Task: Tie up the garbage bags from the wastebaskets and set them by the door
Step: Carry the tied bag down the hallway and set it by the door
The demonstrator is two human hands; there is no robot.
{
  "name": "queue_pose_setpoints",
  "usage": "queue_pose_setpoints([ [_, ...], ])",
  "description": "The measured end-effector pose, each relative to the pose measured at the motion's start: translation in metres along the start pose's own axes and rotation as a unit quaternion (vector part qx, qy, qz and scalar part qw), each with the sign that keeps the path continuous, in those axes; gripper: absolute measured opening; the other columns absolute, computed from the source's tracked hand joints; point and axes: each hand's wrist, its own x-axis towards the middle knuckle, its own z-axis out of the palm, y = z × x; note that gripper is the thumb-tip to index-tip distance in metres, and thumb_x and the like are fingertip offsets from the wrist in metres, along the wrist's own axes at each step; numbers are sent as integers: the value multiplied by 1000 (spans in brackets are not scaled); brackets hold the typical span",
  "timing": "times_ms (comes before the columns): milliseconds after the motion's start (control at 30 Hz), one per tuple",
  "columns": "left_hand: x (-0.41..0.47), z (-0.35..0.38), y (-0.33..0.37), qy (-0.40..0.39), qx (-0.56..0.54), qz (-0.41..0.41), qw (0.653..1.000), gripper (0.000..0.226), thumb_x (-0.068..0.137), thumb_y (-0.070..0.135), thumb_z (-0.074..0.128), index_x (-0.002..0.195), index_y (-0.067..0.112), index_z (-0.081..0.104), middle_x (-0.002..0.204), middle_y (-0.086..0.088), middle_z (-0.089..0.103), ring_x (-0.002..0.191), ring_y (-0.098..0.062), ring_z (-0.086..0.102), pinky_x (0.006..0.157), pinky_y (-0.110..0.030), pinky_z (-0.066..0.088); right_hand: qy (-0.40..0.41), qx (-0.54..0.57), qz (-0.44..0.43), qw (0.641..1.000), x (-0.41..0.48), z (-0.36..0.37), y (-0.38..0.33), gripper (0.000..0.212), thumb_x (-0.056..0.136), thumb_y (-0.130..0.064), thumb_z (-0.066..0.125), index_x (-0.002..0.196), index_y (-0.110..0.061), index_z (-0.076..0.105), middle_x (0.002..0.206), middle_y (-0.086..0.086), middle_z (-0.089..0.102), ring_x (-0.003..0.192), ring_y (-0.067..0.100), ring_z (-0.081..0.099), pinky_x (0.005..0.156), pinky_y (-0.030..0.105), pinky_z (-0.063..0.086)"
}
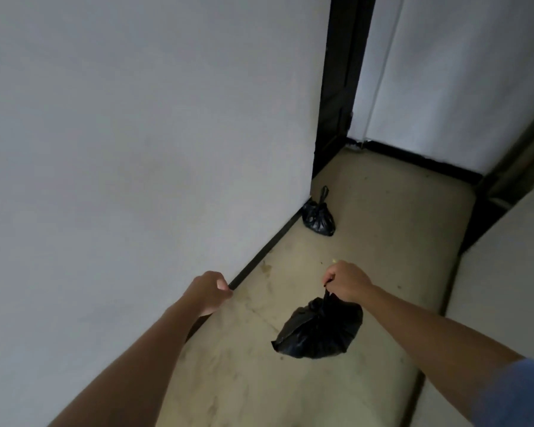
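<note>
A tied black garbage bag (319, 332) hangs above the floor from my right hand (347, 283), which grips its knotted top. My left hand (208, 291) is held out in front of the left wall with its fingers curled and nothing in it. A second tied black garbage bag (318, 217) sits on the floor farther ahead, against the foot of the left wall near the dark door frame (336, 87).
A narrow corridor with a beige stained floor (389, 229) runs ahead. A white wall (136, 134) with a black skirting closes the left side. Another white wall (463, 75) stands at the far end, and a dark-edged wall bounds the right.
</note>
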Motion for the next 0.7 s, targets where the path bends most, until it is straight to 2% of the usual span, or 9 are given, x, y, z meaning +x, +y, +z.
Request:
queue_pose_setpoints([
  [233, 165, -37, 70, -36, 7, 26, 999, 9, 85, 30, 65, 82, 24, 59, 97, -3, 65, 90, -20, 64, 88, -40, 55, 26, 8, 30, 999, 152, -74, 3, 19, 84, -10, 61, 93, -18, 76, 102, 2, 71, 94, 21, 65, 84, 28, 52],
  [333, 250, -47, 96, -45, 17, 43, 998, 9, 86, 30, 65, 87, 22, 60, 101, -3, 65, 91, -20, 64, 88, -39, 55, 34, 10, 60, 998, 229, -86, 14, 16, 83, -10, 63, 90, -18, 75, 103, 5, 71, 94, 22, 65, 81, 27, 50],
  [467, 362, -56, 130, -63, 50, 53, 995, 18, 89, 30, 61, 101, 17, 63, 108, -2, 61, 99, -19, 58, 88, -30, 47, 48, 17, 93, 994, 329, -101, 24, 16, 84, -12, 63, 95, -17, 74, 106, 6, 71, 97, 24, 65, 79, 26, 48],
  [700, 503, -60, 194, -76, 71, 40, 994, 15, 91, 28, 57, 100, 17, 60, 110, -4, 63, 94, -19, 56, 86, -33, 48, 26, 46, 105, 993, 478, -125, 30, 18, 87, -13, 61, 97, -21, 74, 106, 4, 70, 96, 24, 65, 80, 28, 50],
])
